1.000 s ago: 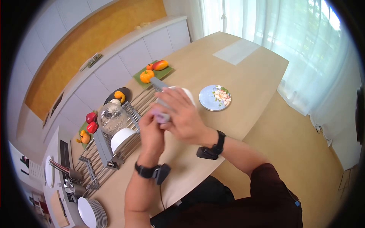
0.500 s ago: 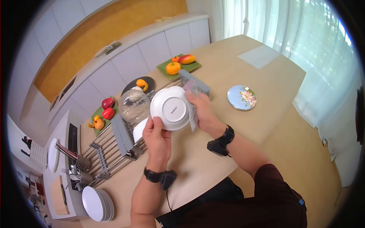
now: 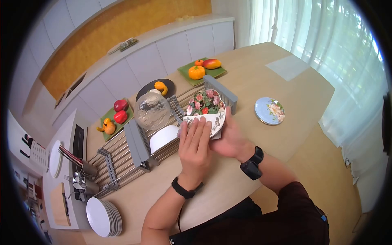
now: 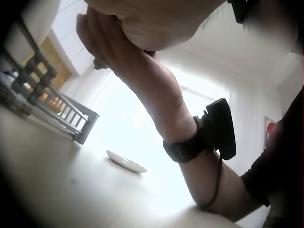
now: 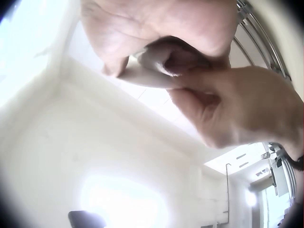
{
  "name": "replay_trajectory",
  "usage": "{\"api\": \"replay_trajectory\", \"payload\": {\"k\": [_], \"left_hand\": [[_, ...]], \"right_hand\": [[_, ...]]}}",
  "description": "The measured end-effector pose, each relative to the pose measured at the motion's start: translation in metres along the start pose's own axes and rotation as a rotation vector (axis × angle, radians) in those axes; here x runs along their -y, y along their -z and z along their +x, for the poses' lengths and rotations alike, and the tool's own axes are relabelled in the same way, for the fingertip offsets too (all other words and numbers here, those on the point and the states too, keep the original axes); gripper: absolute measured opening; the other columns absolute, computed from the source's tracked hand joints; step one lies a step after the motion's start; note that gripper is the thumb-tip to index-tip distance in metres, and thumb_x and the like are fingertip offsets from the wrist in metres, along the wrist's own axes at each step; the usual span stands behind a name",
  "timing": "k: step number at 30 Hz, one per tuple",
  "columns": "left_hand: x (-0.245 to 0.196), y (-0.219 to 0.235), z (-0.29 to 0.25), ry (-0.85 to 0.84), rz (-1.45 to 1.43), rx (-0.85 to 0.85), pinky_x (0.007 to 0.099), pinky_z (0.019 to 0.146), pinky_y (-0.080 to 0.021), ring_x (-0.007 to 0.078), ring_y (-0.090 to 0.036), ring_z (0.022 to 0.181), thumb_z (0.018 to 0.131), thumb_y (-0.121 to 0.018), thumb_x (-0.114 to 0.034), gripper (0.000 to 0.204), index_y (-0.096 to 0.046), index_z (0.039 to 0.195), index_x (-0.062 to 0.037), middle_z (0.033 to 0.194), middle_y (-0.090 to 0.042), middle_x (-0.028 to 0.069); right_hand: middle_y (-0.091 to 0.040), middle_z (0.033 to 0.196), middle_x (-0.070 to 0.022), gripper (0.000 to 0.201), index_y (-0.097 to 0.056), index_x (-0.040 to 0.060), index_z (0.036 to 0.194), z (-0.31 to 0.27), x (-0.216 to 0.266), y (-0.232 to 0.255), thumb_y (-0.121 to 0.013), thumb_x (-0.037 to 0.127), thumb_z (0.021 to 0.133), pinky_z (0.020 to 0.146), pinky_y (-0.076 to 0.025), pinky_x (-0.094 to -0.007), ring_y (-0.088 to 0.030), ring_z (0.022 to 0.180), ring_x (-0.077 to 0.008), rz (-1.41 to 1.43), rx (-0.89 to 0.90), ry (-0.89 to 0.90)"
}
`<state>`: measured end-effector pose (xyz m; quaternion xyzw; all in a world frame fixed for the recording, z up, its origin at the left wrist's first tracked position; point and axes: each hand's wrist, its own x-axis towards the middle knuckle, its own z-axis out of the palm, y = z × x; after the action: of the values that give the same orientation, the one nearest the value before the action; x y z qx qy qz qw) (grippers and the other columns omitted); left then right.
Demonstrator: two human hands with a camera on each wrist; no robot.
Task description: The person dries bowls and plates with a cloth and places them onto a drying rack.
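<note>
A small plate (image 3: pixel 206 102) printed with flowers and butterflies faces up, held above the table at the dish rack's near side. My left hand (image 3: pixel 196 147) grips it from the left, fingers laid across its decorated face and thumb hidden beneath. At its right edge is my right hand (image 3: pixel 232 136), holding a pale cloth (image 3: pixel 216 135) against the rim and underside; most of the cloth is hidden. The right wrist view shows both hands close together around the plate's pale edge (image 5: pixel 142 78). In the left wrist view the right hand (image 4: pixel 128 57) is behind the left palm.
The metal dish rack (image 3: pixel 118 163) holds a white bowl (image 3: pixel 163 139) and a clear glass bowl (image 3: pixel 152 110). A blue floral plate (image 3: pixel 270 110) lies to the right. Stacked white plates (image 3: pixel 100 216) stand front left. Beyond the rack are green plates (image 3: pixel 185 70) with produce.
The plate has turned from its white back to its decorated face. My left fingers have come over its front, and my right hand with the cloth has moved under its right side.
</note>
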<state>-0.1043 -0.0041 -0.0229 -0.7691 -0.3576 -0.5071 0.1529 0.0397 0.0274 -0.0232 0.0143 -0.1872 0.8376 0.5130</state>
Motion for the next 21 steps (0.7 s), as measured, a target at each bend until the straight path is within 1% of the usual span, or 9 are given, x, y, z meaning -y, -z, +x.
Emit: {"api": "replay_trajectory", "payload": {"k": [6, 8, 12, 14, 15, 16, 18, 20, 21], "left_hand": [[-0.012, 0.018, 0.007, -0.053, 0.223, 0.060, 0.0605, 0.118, -0.044, 0.0335, -0.068, 0.129, 0.085, -0.064, 0.005, 0.050, -0.073, 0.133, -0.0035, 0.136, -0.073, 0.0152], [-0.014, 0.016, 0.004, -0.050, 0.232, 0.068, 0.0603, 0.118, -0.044, 0.0336, -0.068, 0.130, 0.086, -0.066, 0.003, 0.047, -0.074, 0.132, -0.0033, 0.137, -0.072, 0.0153], [-0.012, 0.024, 0.008, -0.030, 0.127, 0.159, 0.0608, 0.118, -0.043, 0.0353, -0.066, 0.132, 0.089, -0.071, -0.001, 0.039, -0.074, 0.128, -0.0005, 0.137, -0.072, 0.0152], [0.005, 0.033, 0.014, -0.069, -0.003, 0.157, 0.0567, 0.119, -0.043, 0.0391, -0.062, 0.136, 0.090, -0.075, -0.005, 0.046, -0.069, 0.135, 0.0008, 0.142, -0.068, 0.0191], [0.007, 0.041, 0.022, 0.030, -0.068, 0.031, 0.0546, 0.120, -0.042, 0.0421, -0.060, 0.137, 0.089, -0.077, -0.007, 0.053, -0.065, 0.141, -0.0002, 0.143, -0.066, 0.0218], [0.010, 0.047, 0.029, 0.127, -0.133, -0.094, 0.0525, 0.121, -0.040, 0.0451, -0.059, 0.138, 0.088, -0.079, -0.010, 0.061, -0.060, 0.146, -0.0013, 0.145, -0.064, 0.0246], [0.017, 0.059, 0.035, 0.286, -0.226, -0.075, 0.0461, 0.117, -0.045, 0.0376, -0.062, 0.136, 0.097, -0.075, -0.014, 0.064, -0.050, 0.155, -0.0012, 0.143, -0.065, 0.0209], [0.020, 0.071, 0.044, 0.964, -0.965, 0.335, 0.0402, 0.112, -0.048, 0.0252, -0.064, 0.131, 0.107, -0.067, -0.024, 0.056, -0.049, 0.154, 0.0013, 0.136, -0.068, 0.0131], [0.031, 0.065, 0.039, 0.961, -1.102, 0.512, 0.0368, 0.101, -0.056, 0.0179, -0.067, 0.121, 0.113, -0.056, -0.037, 0.054, -0.050, 0.151, 0.0016, 0.130, -0.069, 0.0083]], "right_hand": [[-0.051, 0.159, -0.0146, 0.069, -0.041, 0.0064, 0.159, -0.012, 0.010, 0.000, -0.069, 0.039, 0.105, 0.127, -0.037, -0.0525, -0.048, 0.149, -0.0313, -0.139, 0.272, -0.053], [-0.054, 0.156, -0.0151, 0.063, -0.043, 0.0035, 0.157, -0.018, 0.010, -0.009, -0.073, 0.019, 0.103, 0.121, -0.045, -0.0499, -0.054, 0.144, -0.0292, -0.387, 0.108, 0.002], [-0.061, 0.148, -0.0164, 0.056, -0.046, 0.0022, 0.154, -0.008, 0.010, -0.002, -0.067, 0.007, 0.103, 0.114, -0.053, -0.0456, -0.062, 0.136, -0.0285, -0.475, -0.084, 0.069], [-0.067, 0.139, -0.0181, 0.053, -0.048, 0.0006, 0.151, 0.003, 0.017, -0.002, -0.066, 0.005, 0.102, 0.098, -0.064, -0.0462, -0.071, 0.122, -0.0305, -0.501, -0.137, 0.156], [-0.071, 0.130, -0.0196, 0.054, -0.048, -0.0025, 0.149, -0.003, 0.030, -0.009, -0.069, 0.007, 0.100, 0.074, -0.070, -0.0451, -0.076, 0.109, -0.0321, -0.529, -0.025, 0.040], [-0.071, 0.130, -0.0196, 0.054, -0.048, -0.0025, 0.149, -0.004, 0.034, -0.011, -0.069, 0.007, 0.100, 0.074, -0.070, -0.0451, -0.076, 0.109, -0.0321, -0.525, -0.024, 0.046], [-0.074, 0.122, -0.0212, 0.054, -0.051, -0.0063, 0.144, -0.005, 0.039, -0.012, -0.074, 0.009, 0.098, 0.056, -0.068, -0.0417, -0.079, 0.096, -0.0319, -0.653, 0.012, -0.028], [-0.075, 0.116, -0.0214, 0.052, -0.056, -0.0077, 0.139, -0.008, 0.040, -0.009, -0.078, 0.013, 0.096, 0.052, -0.066, -0.0373, -0.079, 0.089, -0.0283, -0.721, 0.011, -0.056], [-0.076, 0.113, -0.0198, 0.049, -0.059, -0.0072, 0.135, -0.008, 0.039, -0.007, -0.079, 0.015, 0.096, 0.049, -0.063, -0.0344, -0.078, 0.083, -0.0259, -0.779, -0.014, -0.064]]}}
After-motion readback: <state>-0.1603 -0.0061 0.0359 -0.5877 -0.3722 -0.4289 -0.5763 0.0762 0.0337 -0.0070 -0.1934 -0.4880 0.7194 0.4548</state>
